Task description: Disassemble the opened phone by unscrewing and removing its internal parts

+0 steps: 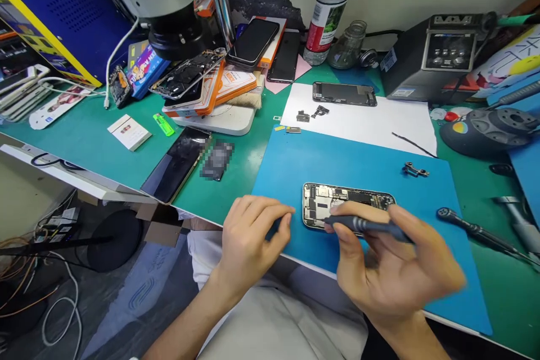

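1. The opened phone lies flat on the blue mat, its inner parts facing up, in front of the person.
2. The right hand is clamped on a dark screwdriver, thumb and fingers around the handle. The tool slants low across the phone, its tip end near the lower left part; whether the tip touches cannot be told.
3. The left hand is just beside the phone's left end, seemingly holding nothing (whether its thumb and forefinger meet is too fine to tell).
4. For good control, the person would likely do best to stand the driver more upright over any screw, seat the tip fully, then turn with light, straight pressure.
5. The left fingertips could steady the frame at its edge, since a light phone may well swivel on the mat.
6. Care seems due around the exposed boards, where a slipping tip could scratch.
7. The small bracket on the mat and the dark pieces on the white paper deserve to be kept apart.
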The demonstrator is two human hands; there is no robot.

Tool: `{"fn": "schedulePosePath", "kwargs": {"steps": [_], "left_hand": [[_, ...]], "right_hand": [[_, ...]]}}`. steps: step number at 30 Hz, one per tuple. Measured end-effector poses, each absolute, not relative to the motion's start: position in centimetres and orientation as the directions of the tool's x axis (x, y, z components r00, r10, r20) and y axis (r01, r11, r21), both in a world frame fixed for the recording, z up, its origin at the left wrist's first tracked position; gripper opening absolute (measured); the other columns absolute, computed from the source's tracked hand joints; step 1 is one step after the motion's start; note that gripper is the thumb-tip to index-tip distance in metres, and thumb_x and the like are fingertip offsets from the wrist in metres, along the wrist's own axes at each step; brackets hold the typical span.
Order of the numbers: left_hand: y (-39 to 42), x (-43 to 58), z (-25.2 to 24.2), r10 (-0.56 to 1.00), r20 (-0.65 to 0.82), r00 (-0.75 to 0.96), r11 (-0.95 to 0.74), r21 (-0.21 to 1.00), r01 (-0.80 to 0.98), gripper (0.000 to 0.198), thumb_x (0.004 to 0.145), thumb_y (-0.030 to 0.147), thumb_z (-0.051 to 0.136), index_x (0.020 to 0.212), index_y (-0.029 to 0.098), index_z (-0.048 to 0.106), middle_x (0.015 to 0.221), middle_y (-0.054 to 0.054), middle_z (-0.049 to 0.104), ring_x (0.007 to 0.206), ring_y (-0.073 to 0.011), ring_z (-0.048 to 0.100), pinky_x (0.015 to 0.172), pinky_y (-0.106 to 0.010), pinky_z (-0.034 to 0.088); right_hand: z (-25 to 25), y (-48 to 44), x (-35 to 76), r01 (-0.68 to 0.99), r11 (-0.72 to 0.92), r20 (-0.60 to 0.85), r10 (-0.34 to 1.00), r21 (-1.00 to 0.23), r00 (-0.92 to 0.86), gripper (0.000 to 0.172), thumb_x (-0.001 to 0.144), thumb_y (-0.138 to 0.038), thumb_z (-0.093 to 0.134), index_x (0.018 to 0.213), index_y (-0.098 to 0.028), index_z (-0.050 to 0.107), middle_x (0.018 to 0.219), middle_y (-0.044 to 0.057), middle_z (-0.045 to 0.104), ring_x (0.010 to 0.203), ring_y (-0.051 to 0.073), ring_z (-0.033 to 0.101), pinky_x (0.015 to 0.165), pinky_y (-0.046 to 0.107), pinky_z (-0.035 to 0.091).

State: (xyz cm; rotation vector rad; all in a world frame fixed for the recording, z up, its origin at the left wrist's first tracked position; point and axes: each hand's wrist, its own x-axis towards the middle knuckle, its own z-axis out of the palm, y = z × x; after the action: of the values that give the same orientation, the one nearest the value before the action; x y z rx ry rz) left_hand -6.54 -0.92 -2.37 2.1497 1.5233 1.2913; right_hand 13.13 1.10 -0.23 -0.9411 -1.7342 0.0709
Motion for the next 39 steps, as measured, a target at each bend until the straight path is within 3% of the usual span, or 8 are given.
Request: {"fn": "schedulePosePath", "kwargs": {"steps": [7, 22, 25, 30, 33, 37, 39], "left_hand": [[-0.7, -6.2, -2.3, 0.874, 0.479, 0.084, -0.362, 0.526, 0.770, 0.013, 0.109, 0.020, 0.068, 0.113, 0.023, 0.080, 0.114, -0.003, 0.081, 0.101, -0.0225, 0.066, 0.089, -0.040, 0.048], [-0.7, -6.3, -2.3, 0.884, 0.458, 0.096, -0.350, 0.510, 0.786, 0.014, 0.109, 0.020, 0.067, 0.113, 0.024, 0.080, 0.114, -0.004, 0.083, 0.099, -0.0231, 0.066, 0.086, -0.041, 0.047], [-0.7, -6.4, -2.4, 0.882, 0.461, 0.095, -0.350, 0.508, 0.787, 0.014, 0.110, 0.020, 0.067, 0.113, 0.024, 0.079, 0.114, -0.004, 0.083, 0.099, -0.0230, 0.066, 0.086, -0.041, 0.047], [-0.7, -6.4, -2.6, 0.887, 0.451, 0.095, -0.340, 0.502, 0.795, 0.015, 0.111, 0.022, 0.065, 0.114, 0.025, 0.079, 0.115, -0.003, 0.083, 0.099, -0.0231, 0.066, 0.086, -0.041, 0.047], [-0.7, -6.4, -2.6, 0.884, 0.456, 0.099, -0.346, 0.499, 0.795, 0.014, 0.111, 0.021, 0.065, 0.114, 0.025, 0.079, 0.116, -0.003, 0.083, 0.100, -0.0230, 0.066, 0.086, -0.041, 0.047], [-0.7, -6.4, -2.6, 0.880, 0.466, 0.095, -0.351, 0.502, 0.791, 0.014, 0.111, 0.022, 0.065, 0.114, 0.024, 0.079, 0.115, -0.003, 0.082, 0.100, -0.0230, 0.066, 0.086, -0.041, 0.047], [-0.7, -6.4, -2.6, 0.879, 0.467, 0.096, -0.352, 0.499, 0.792, 0.014, 0.111, 0.022, 0.066, 0.114, 0.024, 0.079, 0.115, -0.004, 0.082, 0.099, -0.0232, 0.066, 0.086, -0.041, 0.046]], "right_hand": [[-1.1, 1.5, 12.7, 0.482, 0.658, 0.678, 0.716, -0.578, -0.164, 0.080, 0.090, -0.003, 0.078, 0.164, -0.025, 0.054, 0.102, 0.008, 0.080, 0.085, 0.023, 0.081, 0.063, 0.030, 0.071], [-1.5, 1.5, 12.8, 0.482, 0.677, 0.675, 0.706, -0.556, -0.214, 0.084, 0.088, -0.001, 0.081, 0.163, -0.027, 0.055, 0.105, 0.009, 0.080, 0.086, 0.024, 0.082, 0.064, 0.032, 0.073], [-1.7, 1.4, 13.0, 0.487, 0.661, 0.659, 0.723, -0.571, -0.209, 0.089, 0.086, -0.001, 0.083, 0.164, -0.032, 0.054, 0.116, 0.009, 0.081, 0.090, 0.025, 0.083, 0.066, 0.033, 0.074], [-1.9, 1.2, 13.4, 0.522, 0.676, 0.678, 0.698, -0.520, -0.229, 0.094, 0.083, -0.003, 0.088, 0.166, -0.032, 0.053, 0.134, 0.011, 0.079, 0.101, 0.025, 0.084, 0.076, 0.033, 0.075], [-1.7, 1.5, 13.4, 0.516, 0.734, 0.732, 0.627, -0.441, -0.266, 0.085, 0.091, -0.002, 0.080, 0.167, -0.025, 0.051, 0.136, 0.012, 0.080, 0.111, 0.029, 0.083, 0.083, 0.039, 0.075], [-1.4, 1.9, 13.3, 0.562, 0.767, 0.797, 0.531, -0.309, -0.287, 0.084, 0.087, 0.001, 0.082, 0.163, -0.026, 0.057, 0.128, 0.007, 0.084, 0.099, 0.026, 0.084, 0.080, 0.038, 0.071], [-1.3, 2.0, 13.2, 0.570, 0.764, 0.803, 0.527, -0.304, -0.278, 0.080, 0.088, -0.002, 0.083, 0.160, -0.028, 0.061, 0.131, 0.007, 0.083, 0.101, 0.028, 0.084, 0.079, 0.039, 0.070]]}}
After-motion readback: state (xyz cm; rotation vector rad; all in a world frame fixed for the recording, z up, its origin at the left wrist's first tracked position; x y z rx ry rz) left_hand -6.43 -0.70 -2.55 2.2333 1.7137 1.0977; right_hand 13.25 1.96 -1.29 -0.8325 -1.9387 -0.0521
